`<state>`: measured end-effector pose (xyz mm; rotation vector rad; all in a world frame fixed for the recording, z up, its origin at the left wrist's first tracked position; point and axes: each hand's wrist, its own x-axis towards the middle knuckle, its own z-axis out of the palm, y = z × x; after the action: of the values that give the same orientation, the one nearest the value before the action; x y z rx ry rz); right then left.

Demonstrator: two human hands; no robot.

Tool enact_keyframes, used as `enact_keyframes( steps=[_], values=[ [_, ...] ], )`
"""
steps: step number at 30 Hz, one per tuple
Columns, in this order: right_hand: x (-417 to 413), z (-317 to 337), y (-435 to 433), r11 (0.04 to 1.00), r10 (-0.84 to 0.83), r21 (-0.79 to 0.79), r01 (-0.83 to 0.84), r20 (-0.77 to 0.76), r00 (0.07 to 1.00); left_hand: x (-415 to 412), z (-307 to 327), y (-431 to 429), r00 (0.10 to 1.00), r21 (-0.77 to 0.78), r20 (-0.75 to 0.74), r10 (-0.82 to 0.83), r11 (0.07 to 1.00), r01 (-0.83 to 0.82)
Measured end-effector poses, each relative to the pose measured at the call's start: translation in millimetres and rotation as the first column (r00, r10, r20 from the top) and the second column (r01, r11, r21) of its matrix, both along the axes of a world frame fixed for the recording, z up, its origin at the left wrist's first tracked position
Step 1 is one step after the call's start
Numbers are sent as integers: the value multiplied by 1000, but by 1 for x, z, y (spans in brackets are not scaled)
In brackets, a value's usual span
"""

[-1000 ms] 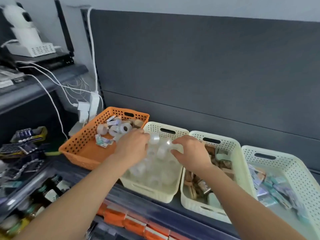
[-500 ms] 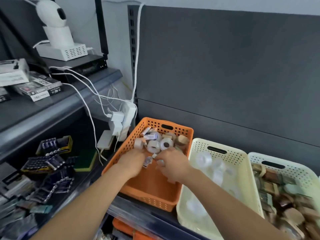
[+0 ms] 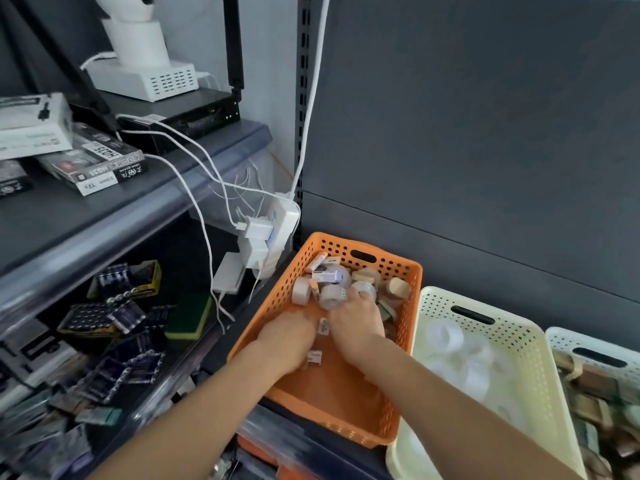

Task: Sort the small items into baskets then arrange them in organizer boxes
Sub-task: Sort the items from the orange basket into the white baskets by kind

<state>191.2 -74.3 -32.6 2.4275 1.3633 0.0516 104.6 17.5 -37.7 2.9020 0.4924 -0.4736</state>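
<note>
An orange perforated basket (image 3: 410, 317) sits on the shelf and holds a pile of tape rolls (image 3: 331, 294) and small packets at its far end. Both my hands are inside it. My left hand (image 3: 289, 337) lies knuckles up on the basket floor with its fingers curled under; two small white packets (image 3: 314, 357) show beside it. My right hand (image 3: 356, 322) reaches into the pile, its fingertips against a white roll (image 3: 363, 287). What either hand grips is hidden. To the right, a cream basket (image 3: 433, 296) holds clear tape rolls (image 3: 446, 336).
A white basket (image 3: 568, 341) of brown rolls stands at the far right. A power strip with plugs and cables (image 3: 277, 230) hangs left of the orange basket. The left shelves carry boxed goods, battery packs (image 3: 104, 313) and a sponge (image 3: 188, 317). A grey back panel rises behind.
My hands moved left from the cream basket into the orange one. In the last half second my right hand pushed further toward the tape rolls.
</note>
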Motion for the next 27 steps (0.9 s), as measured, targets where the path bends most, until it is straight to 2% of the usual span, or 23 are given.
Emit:
enact_keyframes(
  steps=[4,9,13,16,18,22,27],
  values=[
    [3,-1,0,996,29,85,-23,-65,997,-5,0,7,999,-94,-7,38,995,-39],
    [2,-7,-3,998,49,51,-42,-148,988,-12,3,12,985,-301,95,145,947,-110],
    [3,-3,-8,960,15,262,101,-406,914,-12,6,15,947,-477,191,257,868,-139],
    [1,12,-18,851,47,415,322,-671,740,-11,12,17,895,-607,238,377,777,-166],
    [-1,24,-26,779,118,464,420,-768,630,-9,18,16,883,-644,264,389,752,-139],
    [0,42,-44,611,207,576,543,-778,593,0,31,2,868,-785,262,421,617,-62],
    [6,51,-86,397,232,590,703,-805,545,18,48,-38,856,-906,207,474,423,-15]
  ],
)
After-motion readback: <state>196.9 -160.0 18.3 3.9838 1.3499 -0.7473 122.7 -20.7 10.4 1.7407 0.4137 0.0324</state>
